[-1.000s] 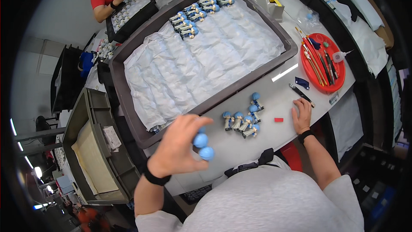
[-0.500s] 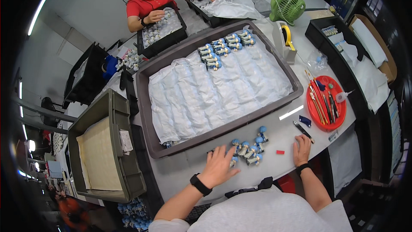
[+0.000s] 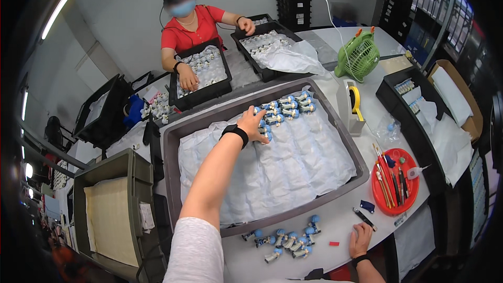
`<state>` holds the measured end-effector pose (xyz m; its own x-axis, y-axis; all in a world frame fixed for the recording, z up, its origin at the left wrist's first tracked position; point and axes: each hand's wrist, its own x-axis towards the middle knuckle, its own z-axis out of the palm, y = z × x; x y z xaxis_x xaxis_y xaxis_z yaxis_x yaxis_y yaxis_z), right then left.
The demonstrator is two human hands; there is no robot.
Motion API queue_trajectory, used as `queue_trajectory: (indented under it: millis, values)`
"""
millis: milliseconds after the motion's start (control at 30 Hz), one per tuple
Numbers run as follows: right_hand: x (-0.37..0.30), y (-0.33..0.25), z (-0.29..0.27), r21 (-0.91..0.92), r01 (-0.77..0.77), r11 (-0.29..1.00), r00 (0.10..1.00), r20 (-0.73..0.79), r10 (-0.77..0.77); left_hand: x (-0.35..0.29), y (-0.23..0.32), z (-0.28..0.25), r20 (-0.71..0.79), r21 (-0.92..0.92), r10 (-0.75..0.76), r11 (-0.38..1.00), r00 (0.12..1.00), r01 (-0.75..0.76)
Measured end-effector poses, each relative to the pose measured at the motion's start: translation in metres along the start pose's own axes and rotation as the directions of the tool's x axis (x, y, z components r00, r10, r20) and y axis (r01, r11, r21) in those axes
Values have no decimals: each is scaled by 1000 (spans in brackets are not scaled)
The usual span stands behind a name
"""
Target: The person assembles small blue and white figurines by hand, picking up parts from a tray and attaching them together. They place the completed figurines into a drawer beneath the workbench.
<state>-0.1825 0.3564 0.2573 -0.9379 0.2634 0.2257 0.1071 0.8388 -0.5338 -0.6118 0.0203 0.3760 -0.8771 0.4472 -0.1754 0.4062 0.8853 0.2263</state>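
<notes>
ok so rn the left hand (image 3: 253, 126) is curving over the left end of the figures (image 3: 290, 107) in the gray tray (image 3: 171, 167), thumb & fingers spread around a few blue heads. Can't tell if it's actually gripping any, bc the fingers are hiding the contact. Those figs are lying in tight rows on white paper (image 3: 293, 165) near the tray's far edge.

Right hand (image 3: 360, 238) is resting on the table (image 3: 340, 225), relaxed & open w/ nothing in it, just below a black tool (image 3: 365, 219). 1 small red chip (image 3: 334, 243) is lying to its left, and more loose figures (image 3: 283, 238) are lying bunched past that, just outside the tray's near edge.

Also, a red dish (image 3: 413, 188) w/ brushes (image 3: 385, 186) is sitting to the right, & a green fan (image 3: 359, 57) is standing farther back. Across the table, a co-worker in a red shirt (image 3: 196, 34) is keeping 1 hand over the contents of a black tray (image 3: 208, 94) & the other by a 2nd tray's edge.
</notes>
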Motion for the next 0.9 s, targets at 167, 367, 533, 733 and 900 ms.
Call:
queue_trajectory:
  millis: [167,367,533,733,900]
  values:
    - [-5,0,-2,-27,-25,999,1000,0,25,22,12,4,65,189,-67,981,996,54]
    - [1,-1,-3,-30,-39,999,999,26,40,20,8,3,-1,132,-92,987,996,91]
    - [3,-3,-5,-36,-37,999,999,30,38,22,10,2,11,138,-139,981,990,136]
    - [0,-2,-3,-40,-33,999,999,15,34,26,20,6,11,279,-190,943,982,180]
    - [1,-3,-4,-42,-34,999,999,10,34,20,25,6,0,152,-283,948,959,280]
